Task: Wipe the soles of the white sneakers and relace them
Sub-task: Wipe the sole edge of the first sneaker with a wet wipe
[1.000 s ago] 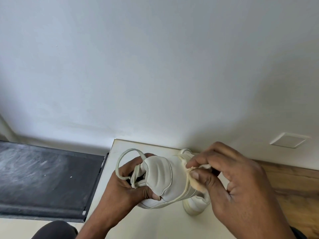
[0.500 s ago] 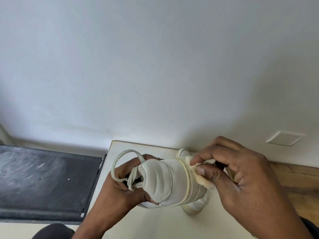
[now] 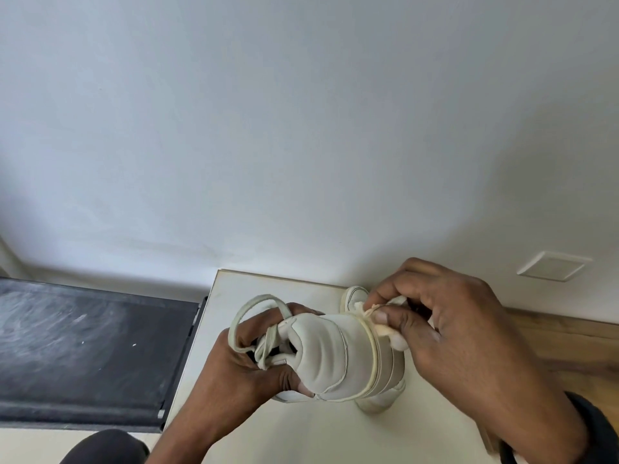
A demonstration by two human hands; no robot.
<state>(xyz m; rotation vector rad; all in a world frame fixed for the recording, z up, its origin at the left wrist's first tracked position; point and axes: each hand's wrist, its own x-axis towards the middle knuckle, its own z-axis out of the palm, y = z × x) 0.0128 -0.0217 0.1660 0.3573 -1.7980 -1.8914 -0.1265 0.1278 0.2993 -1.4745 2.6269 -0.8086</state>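
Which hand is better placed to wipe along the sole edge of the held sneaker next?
Right. The right hand pinches the cloth against the sole edge. The left hand has its grip on the sneaker at the laced opening and steadies it, so it is not free.

No legible text, labels, brands, numbers or signs on any surface in view.
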